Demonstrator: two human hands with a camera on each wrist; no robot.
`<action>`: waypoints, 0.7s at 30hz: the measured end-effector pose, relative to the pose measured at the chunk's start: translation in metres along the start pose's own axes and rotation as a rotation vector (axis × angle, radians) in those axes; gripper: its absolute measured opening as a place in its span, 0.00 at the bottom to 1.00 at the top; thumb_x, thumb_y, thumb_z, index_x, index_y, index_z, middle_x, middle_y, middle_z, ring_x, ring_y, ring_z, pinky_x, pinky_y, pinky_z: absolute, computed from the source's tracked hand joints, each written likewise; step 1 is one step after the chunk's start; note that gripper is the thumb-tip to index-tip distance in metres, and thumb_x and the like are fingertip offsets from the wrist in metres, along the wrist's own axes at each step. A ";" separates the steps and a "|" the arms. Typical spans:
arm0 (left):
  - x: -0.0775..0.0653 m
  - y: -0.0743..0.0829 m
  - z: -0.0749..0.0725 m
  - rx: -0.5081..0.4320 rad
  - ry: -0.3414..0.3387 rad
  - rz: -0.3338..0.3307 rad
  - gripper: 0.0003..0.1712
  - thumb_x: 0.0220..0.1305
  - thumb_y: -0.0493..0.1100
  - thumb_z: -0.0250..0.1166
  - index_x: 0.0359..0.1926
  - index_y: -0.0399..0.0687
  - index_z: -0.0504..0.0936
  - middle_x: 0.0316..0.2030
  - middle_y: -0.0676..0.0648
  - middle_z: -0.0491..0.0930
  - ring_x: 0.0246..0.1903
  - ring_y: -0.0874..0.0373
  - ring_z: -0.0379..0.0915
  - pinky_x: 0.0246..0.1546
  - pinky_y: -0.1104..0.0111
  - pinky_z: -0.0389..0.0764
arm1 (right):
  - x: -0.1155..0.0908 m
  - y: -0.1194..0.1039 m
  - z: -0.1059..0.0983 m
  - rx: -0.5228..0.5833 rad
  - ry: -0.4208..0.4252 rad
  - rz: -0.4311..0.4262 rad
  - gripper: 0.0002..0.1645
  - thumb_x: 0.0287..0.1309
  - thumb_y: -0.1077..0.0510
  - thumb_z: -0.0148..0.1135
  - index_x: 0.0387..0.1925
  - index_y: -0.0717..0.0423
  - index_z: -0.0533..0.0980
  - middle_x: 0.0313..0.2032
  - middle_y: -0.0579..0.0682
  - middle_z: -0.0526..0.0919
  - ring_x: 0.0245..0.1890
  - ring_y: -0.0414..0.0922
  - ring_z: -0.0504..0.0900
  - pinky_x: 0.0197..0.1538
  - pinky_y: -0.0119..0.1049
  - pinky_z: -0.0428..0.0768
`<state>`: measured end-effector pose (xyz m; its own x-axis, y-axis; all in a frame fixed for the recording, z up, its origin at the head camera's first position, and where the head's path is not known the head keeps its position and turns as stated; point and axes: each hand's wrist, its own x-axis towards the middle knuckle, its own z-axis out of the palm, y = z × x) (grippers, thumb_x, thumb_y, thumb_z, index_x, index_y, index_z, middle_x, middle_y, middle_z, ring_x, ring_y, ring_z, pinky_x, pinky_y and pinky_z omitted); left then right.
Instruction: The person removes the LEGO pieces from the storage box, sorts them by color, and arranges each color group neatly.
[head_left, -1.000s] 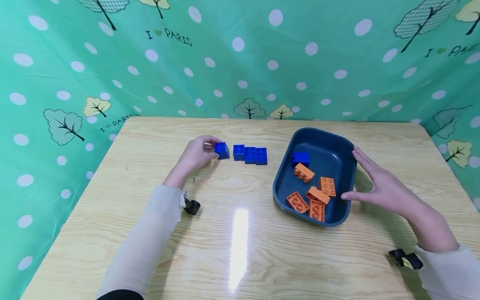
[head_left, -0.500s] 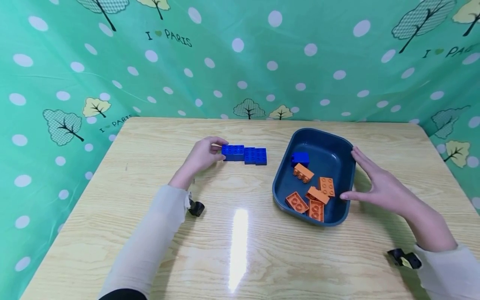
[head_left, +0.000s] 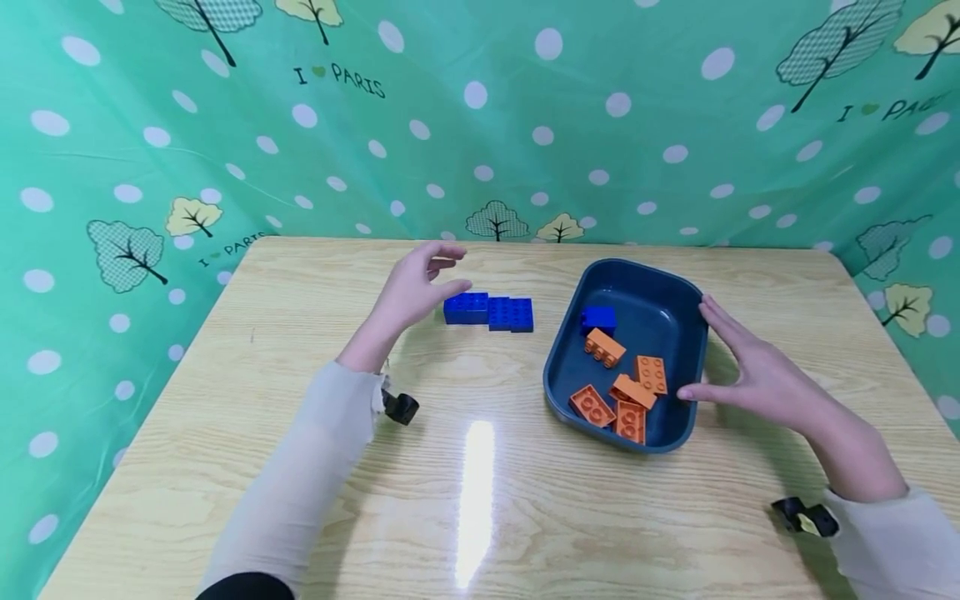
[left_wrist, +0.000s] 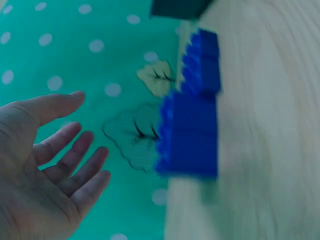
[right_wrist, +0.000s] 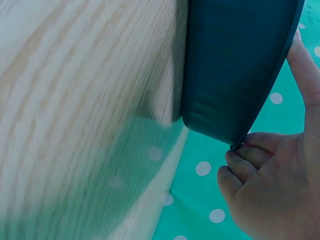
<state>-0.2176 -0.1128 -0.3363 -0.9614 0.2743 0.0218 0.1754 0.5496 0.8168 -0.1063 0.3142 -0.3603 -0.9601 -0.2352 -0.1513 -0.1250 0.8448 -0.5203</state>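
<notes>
Four-cornered toy building bricks, all blue, form a row on the table: a left block (head_left: 466, 309) and a slightly offset right block (head_left: 511, 315). My left hand (head_left: 415, 292) hovers at the row's left end, holding nothing; its thumb overlaps that end in the head view. In the left wrist view the fingers (left_wrist: 90, 172) are apart from the blue bricks (left_wrist: 192, 135). At the right, my right hand (head_left: 757, 375) touches the rim of a dark blue tub (head_left: 558, 387) with thumb and fingers spread. The right wrist view shows its fingertips at the tub's rim (right_wrist: 267, 95).
Inside the tub lie one blue brick (head_left: 598, 320) and several orange bricks (head_left: 633, 392), some upside down. The wooden table (head_left: 337, 500) ends at a green dotted cloth (head_left: 420, 167) behind. A black wrist camera (head_left: 401, 408) sits under the left sleeve.
My left hand pushed a blue brick right against the row, then let go and lifted slightly away toward the back. The right hand stays at the tub.
</notes>
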 end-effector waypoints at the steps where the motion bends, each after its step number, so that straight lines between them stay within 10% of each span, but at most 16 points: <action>1: 0.001 0.005 0.001 -0.017 0.005 0.009 0.28 0.65 0.42 0.68 0.64 0.42 0.73 0.64 0.43 0.74 0.67 0.49 0.70 0.73 0.59 0.67 | 0.000 0.000 0.000 0.001 0.000 -0.001 0.74 0.50 0.40 0.75 0.79 0.47 0.33 0.80 0.53 0.31 0.76 0.71 0.42 0.62 0.79 0.56; 9: 0.009 0.032 0.022 -0.117 0.019 0.077 0.26 0.66 0.40 0.67 0.63 0.42 0.74 0.61 0.43 0.77 0.63 0.50 0.74 0.68 0.59 0.73 | 0.002 0.002 0.001 0.004 -0.004 -0.010 0.74 0.50 0.41 0.76 0.79 0.47 0.33 0.80 0.53 0.31 0.76 0.72 0.42 0.62 0.80 0.56; 21: 0.014 0.059 0.073 -0.191 -0.140 0.155 0.22 0.68 0.40 0.65 0.61 0.43 0.75 0.59 0.44 0.79 0.60 0.52 0.76 0.66 0.65 0.75 | 0.008 0.006 -0.003 0.020 -0.021 -0.050 0.74 0.49 0.43 0.77 0.80 0.49 0.35 0.80 0.53 0.32 0.76 0.70 0.42 0.64 0.78 0.55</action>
<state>-0.2051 -0.0193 -0.3297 -0.8852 0.4573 0.0856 0.2617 0.3372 0.9043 -0.1158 0.3184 -0.3618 -0.9474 -0.2872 -0.1415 -0.1678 0.8219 -0.5444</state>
